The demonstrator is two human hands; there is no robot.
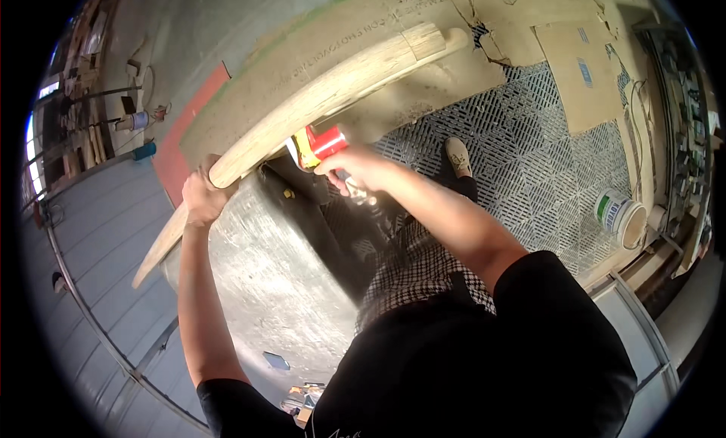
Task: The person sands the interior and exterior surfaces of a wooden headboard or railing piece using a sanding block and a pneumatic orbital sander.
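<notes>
A long, pale, curved wooden piece reaches from the left, beside the bench, up to the far middle. My left hand is wrapped round it near its tapering left end. My right hand grips a small red and yellow hand tool, with shiny metal showing below the fingers. The tool is at the near edge of the wood, around its middle. Its working end is partly hidden, so I cannot tell whether it touches the wood.
A scuffed grey metal bench stands under the wood's left part, with a phone-like dark slab on it. A white bucket stands at the right on patterned floor matting. Flattened cardboard lies at the far right.
</notes>
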